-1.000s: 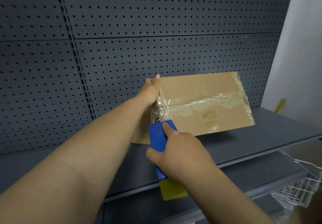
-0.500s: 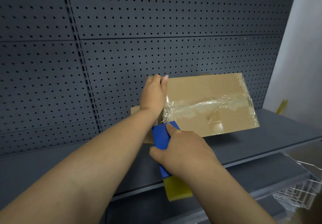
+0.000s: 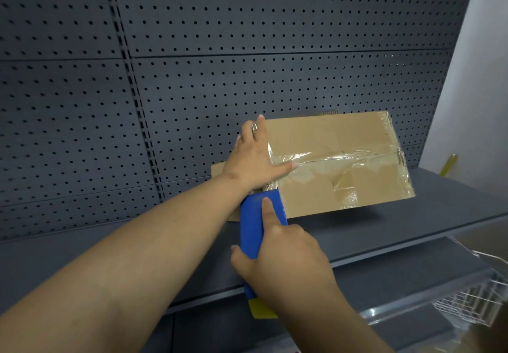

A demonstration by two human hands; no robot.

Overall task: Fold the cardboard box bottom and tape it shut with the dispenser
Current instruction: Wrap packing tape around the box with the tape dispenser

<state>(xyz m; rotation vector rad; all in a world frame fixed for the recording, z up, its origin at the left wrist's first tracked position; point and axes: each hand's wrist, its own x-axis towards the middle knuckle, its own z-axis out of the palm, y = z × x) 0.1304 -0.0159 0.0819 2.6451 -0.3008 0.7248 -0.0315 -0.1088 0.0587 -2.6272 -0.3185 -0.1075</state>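
Lying on a dark grey shelf [image 3: 412,231], the cardboard box [image 3: 330,143] is showing its folded bottom to the camera, and its back is leaning near the grey wall with little holes [image 3: 247,50]. Shiny clear tape [image 3: 343,157] is running along the middle seam of the box, and more tape is wrapping over its right edge. The left hand [image 3: 258,157] is pressing flat on the left end of the box, with fingers spread and the thumb lying along the tape. A ring is showing on one finger. The right hand [image 3: 286,253] is wrapping tight around the blue tape dispenser [image 3: 255,226], just below the box's lower left corner, with one finger lying straight along the top. The top of the dispenser is touching the box there. A yellow part [image 3: 262,310] is sticking out under the right hand. A white wire basket [image 3: 467,306] is sitting well apart from the box, low on the right.
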